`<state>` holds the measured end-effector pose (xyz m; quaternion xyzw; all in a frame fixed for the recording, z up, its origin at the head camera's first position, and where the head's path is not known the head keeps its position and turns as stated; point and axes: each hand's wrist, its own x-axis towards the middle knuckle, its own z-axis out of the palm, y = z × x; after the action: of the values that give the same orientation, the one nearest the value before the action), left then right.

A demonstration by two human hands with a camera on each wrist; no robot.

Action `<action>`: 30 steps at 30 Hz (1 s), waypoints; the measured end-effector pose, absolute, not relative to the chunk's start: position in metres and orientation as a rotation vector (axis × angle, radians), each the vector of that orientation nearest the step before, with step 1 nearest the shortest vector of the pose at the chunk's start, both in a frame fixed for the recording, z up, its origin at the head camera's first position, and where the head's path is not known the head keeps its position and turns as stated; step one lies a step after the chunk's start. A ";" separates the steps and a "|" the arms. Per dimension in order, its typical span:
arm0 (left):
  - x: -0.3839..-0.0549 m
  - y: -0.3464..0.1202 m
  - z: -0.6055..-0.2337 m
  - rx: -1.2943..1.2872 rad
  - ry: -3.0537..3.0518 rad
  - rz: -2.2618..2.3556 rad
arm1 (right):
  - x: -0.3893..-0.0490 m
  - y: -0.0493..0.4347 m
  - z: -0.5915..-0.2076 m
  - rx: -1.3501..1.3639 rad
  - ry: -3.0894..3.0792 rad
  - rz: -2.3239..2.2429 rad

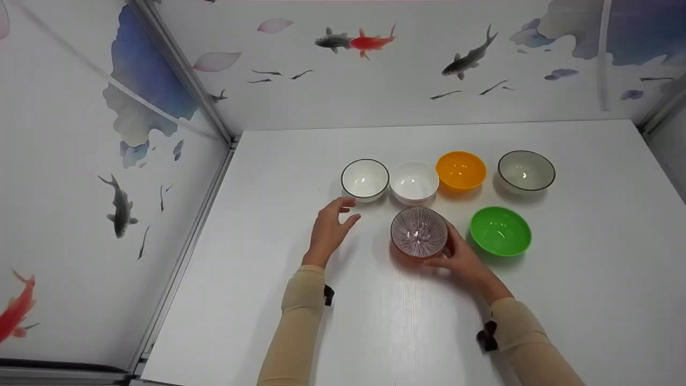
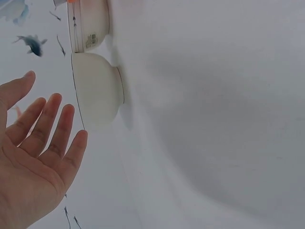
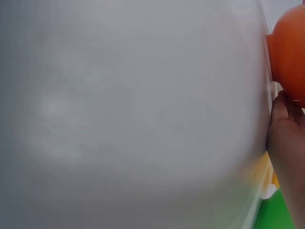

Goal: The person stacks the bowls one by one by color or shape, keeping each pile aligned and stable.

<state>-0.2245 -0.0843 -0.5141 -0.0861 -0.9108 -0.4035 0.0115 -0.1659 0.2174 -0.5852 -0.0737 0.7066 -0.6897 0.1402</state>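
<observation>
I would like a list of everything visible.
White bowls: 2, white, back row left
Orange bowl: 1, orange, back row
Grey bowl: 1, grey, back right
Striped bowl: 1, purple inside, front centre
Green bowl: 1, green, front right
Table: 1, white, beneath
Walls: 3, white, around
Printed decorations: many, blue, grey, red, walls
Rails: several, grey, corners
Sleeves: 2, beige, forearms
Devices: 2, black, wrists
Left hand: 1, bare, near white bowls
Right hand: 1, bare, gripping striped bowl

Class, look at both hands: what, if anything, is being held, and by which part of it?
The right hand holds the striped bowl by its outer wall, on the head view's right side; the left hand holds nothing.
</observation>
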 end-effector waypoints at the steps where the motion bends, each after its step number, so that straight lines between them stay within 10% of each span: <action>1: -0.225 -0.084 -0.514 -0.261 -2.843 -1.258 | -0.166 0.217 -0.585 -0.213 2.033 -1.997; 30: -0.234 -0.084 -0.519 -0.189 -2.877 -1.244 | -0.166 0.218 -0.585 -0.208 2.072 -1.965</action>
<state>-0.2337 -0.0839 -0.5194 -0.0602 -0.9162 -0.3962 0.0005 -0.1656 0.2176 -0.5854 -0.0719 0.7168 -0.6795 0.1388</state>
